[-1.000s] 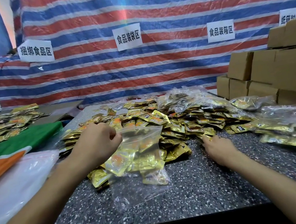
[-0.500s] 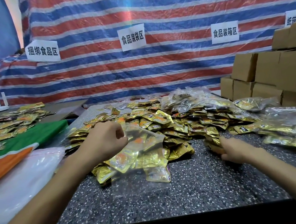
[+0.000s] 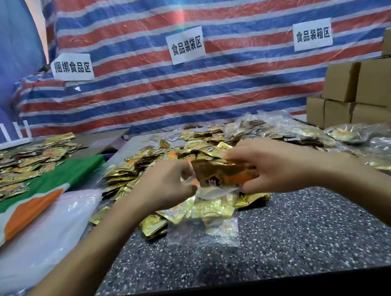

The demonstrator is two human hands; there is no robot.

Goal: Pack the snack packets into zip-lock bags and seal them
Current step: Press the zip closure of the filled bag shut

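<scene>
Above the zip-lock bag (image 3: pixel 201 234) mouth: right hand (image 3: pixel 275 164), fingers curled, grip clamped on a small stack of gold snack packets (image 3: pixel 221 174). Stack lies roughly flat and is blurred, so the count is unreadable. Left of the bag mouth: left hand (image 3: pixel 167 184), knuckles up, grip pinched on the bag's top edge, as far as the blur lets me tell. Both forearms come in low and converge on the bag, wrists roughly level. Bag hangs from the left hand with its bottom resting on the speckled tabletop (image 3: pixel 289 242). Its middle already holds gold packets; the bottom strip looks clear.

Step in hand, my read: feed the stack into the mouth. To do it well:
- Left hand pulls the near lip off the far lip so the mouth gapes.
- Right hand tips the stack edge-first, short side leading, and lets go only once it's past the zip track.
- Foil corners likely snag on thin film, so slide, don't shove.
- Nothing should sit across the zip line, or the seal won't close.
- Shake the load down into the bottom strip before the next one.

Behind the bag: loose packet pile (image 3: pixel 141 160). Right of the bag, well apart: filled bags (image 3: pixel 351 133), then cardboard boxes (image 3: pixel 368 90).
</scene>
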